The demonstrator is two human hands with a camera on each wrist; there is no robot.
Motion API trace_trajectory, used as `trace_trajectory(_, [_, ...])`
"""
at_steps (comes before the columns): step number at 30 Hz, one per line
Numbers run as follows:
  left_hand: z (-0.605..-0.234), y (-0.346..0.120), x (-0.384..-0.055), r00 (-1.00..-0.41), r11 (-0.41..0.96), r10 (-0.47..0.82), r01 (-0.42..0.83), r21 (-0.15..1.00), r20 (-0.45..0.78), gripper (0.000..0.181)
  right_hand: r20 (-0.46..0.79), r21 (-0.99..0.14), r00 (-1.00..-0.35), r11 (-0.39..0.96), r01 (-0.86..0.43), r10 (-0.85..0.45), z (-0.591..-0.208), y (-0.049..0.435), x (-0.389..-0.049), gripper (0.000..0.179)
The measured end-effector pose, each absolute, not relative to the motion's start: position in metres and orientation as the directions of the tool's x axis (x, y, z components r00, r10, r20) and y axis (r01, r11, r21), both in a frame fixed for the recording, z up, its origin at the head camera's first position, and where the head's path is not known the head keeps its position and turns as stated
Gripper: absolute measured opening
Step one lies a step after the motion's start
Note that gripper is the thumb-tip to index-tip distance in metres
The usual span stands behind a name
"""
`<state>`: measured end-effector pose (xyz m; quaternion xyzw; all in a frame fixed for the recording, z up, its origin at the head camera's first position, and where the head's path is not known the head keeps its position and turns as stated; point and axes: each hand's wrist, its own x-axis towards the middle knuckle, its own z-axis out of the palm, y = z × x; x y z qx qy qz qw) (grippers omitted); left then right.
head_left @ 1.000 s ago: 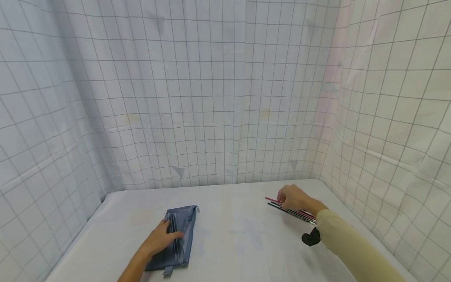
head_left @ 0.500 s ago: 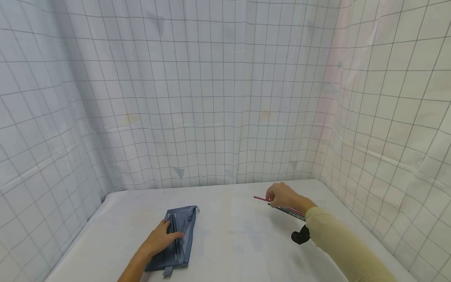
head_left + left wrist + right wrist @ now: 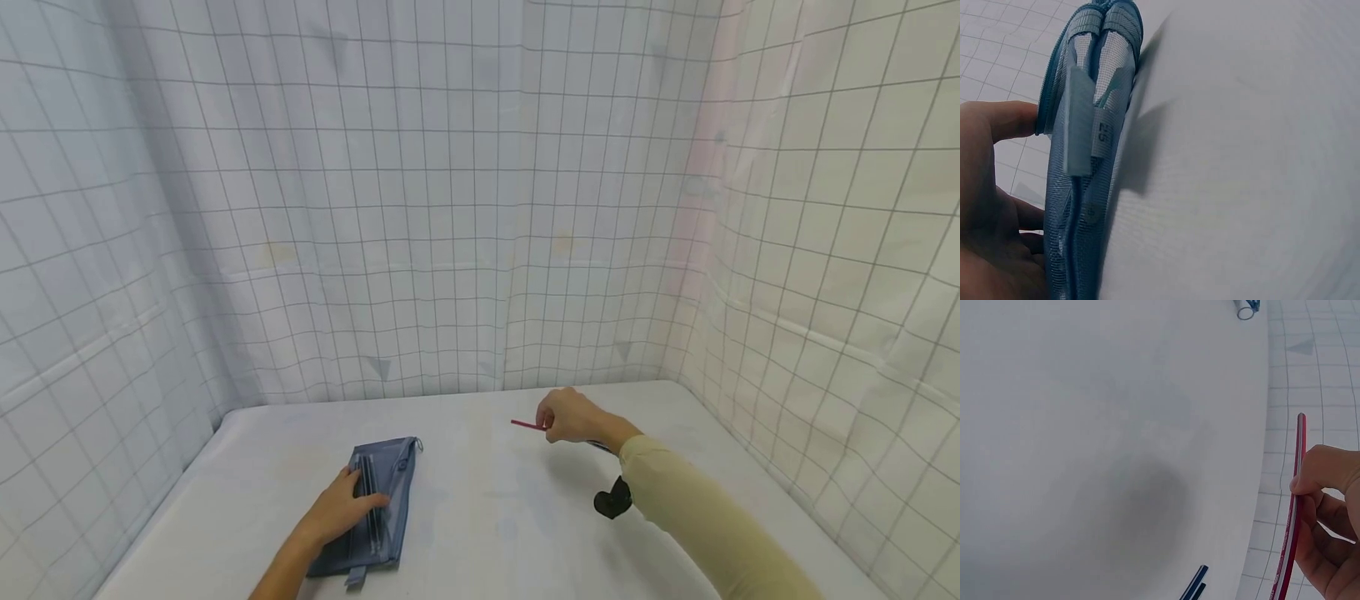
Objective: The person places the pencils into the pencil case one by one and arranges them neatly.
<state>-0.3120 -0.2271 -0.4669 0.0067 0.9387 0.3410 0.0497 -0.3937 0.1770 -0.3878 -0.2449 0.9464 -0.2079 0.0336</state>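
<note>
My left hand [image 3: 333, 508] rests flat over a blue zip pencil case [image 3: 405, 479] at the left of the table. Slim dark sticks [image 3: 371, 475] run lengthwise along the case, partly under the fingers. In the left wrist view the case [image 3: 1079, 212] shows edge-on, with fingers against its side. Between thumb and fingertips, my right hand [image 3: 573, 417] pinches a red pencil [image 3: 1292, 531] with a pale stripe, held above the table. Beneath and behind that hand lie dark pencils [image 3: 1195, 584], mostly hidden by the wrist in the head view.
A white cloth covers the table [image 3: 480, 517]. White gridded curtains [image 3: 480, 250] enclose it at the back and both sides. A black heart-shaped piece [image 3: 612, 498] shows beside the right sleeve [image 3: 697, 508]. The case's ring pull [image 3: 1245, 312] appears atop the right wrist view.
My right hand has moved left, drawing the red pencil away from the dark pencils that stay on the table. The left hand stays on the pencil case.
</note>
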Motion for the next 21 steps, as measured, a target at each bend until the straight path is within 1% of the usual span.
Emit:
trace_trajectory(11, [-0.465,-0.226,-0.311,-0.994,0.757,0.06,-0.012,0.653,-0.088,0.098,0.04,-0.4,-0.853,0.774,-0.492,-0.521,-0.388,0.145,-0.396,0.014])
trace_trajectory(18, [-0.464,-0.226,-0.311,-0.994,0.764,0.059,-0.013,0.645,-0.089,0.099,0.058,-0.422,-0.871,0.779,-0.464,-0.487,-0.391,0.127,-0.395,0.012])
trace_trajectory(21, [-0.464,-0.226,-0.312,-0.994,0.772,0.053,-0.019,0.635,-0.094,0.099,0.054,-0.45,-0.887,0.781,-0.432,-0.459,-0.394,0.12,-0.394,0.011])
